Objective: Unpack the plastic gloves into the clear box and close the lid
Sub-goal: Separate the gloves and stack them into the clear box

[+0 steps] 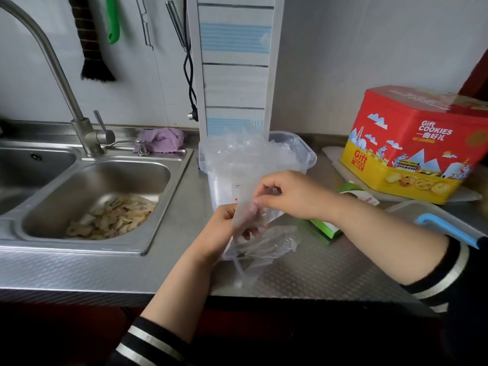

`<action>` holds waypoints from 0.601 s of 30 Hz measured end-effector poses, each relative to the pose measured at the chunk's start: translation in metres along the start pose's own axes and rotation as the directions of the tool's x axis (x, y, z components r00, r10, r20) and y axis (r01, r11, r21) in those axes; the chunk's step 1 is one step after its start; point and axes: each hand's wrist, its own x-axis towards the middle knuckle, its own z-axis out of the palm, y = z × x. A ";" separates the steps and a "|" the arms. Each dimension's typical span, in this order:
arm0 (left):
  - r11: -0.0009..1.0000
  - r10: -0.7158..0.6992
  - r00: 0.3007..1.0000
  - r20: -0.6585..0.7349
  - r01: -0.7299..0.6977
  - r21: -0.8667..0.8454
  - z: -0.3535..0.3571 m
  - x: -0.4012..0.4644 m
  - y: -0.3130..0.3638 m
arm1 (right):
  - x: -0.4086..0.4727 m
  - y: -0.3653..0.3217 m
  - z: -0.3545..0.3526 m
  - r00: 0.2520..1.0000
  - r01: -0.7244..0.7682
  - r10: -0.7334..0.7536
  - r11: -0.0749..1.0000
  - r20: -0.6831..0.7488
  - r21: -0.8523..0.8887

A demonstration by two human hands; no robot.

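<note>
Striped sleeves (435,273) are framing two hands at centre frame, a green packet (326,229) and blue-handled lid (446,225) crowding the right. Left hand (224,223) and right hand (287,194) are both pinching a plastic glove (250,210), fingers curled round it, before the glove-stuffed clear box (303,151). Steel counter (317,268), sink (105,186) at left, cookie tin (412,143) upper right.

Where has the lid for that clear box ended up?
The lid, clear with a blue handle, lies on the counter at the far right, just below the red cookie tin and behind the right forearm.
</note>
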 end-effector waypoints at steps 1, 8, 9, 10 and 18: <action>1.000 -0.021 0.999 -0.048 0.021 -0.006 -0.002 0.001 0.000 | 0.002 0.001 0.000 0.999 -0.021 0.023 0.999 -0.036 0.046; 0.993 0.103 0.988 -0.120 -0.109 -0.050 -0.020 -0.002 0.017 | 0.017 0.001 -0.036 0.935 -0.161 0.228 0.955 -0.272 0.248; 0.991 0.128 0.984 -0.123 -0.130 -0.009 -0.018 0.000 0.025 | 0.021 0.001 -0.040 0.929 -0.151 0.232 0.949 -0.288 0.278; 0.988 0.156 0.973 -0.171 -0.153 0.031 -0.014 0.001 0.032 | 0.024 0.002 -0.044 0.924 -0.141 0.235 0.942 -0.301 0.304; 0.916 0.315 0.866 -0.387 -0.171 0.364 -0.027 0.055 0.084 | 0.055 0.021 -0.064 0.866 -0.209 0.290 0.950 -0.407 0.232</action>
